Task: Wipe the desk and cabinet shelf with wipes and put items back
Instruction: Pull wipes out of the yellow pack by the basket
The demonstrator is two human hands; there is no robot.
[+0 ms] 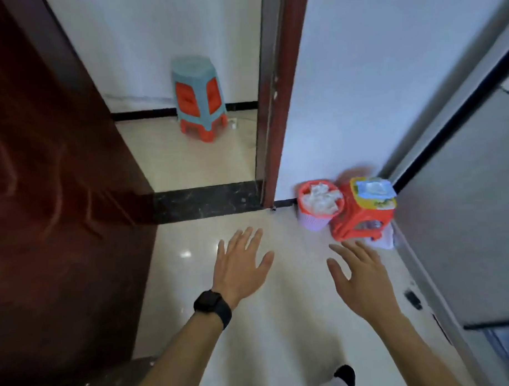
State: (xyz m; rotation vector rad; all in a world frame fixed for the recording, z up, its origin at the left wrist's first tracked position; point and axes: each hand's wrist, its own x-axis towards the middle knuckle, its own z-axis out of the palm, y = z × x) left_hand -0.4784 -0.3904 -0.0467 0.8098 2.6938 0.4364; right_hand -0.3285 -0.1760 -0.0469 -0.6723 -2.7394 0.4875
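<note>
A pack of wipes (pixel 375 188) lies on top of a small red stool (pixel 361 218) by the white wall at the right. Beside it stands a small red-rimmed bin (pixel 317 221) full of crumpled used wipes (pixel 321 200). My left hand (pixel 242 264), with a black watch on its wrist, hovers over the floor with fingers spread and holds nothing. My right hand (pixel 358 273) is also spread and empty, its fingertips just below the red stool. The desk and cabinet shelf are not in sight.
A dark wooden door (pixel 54 199) stands open on the left, with a doorway and black threshold (pixel 207 201) ahead. A stack of blue and red stools (pixel 199 99) stands in the far room. A grey panel (pixel 462 229) runs along the right. The floor is glossy tile.
</note>
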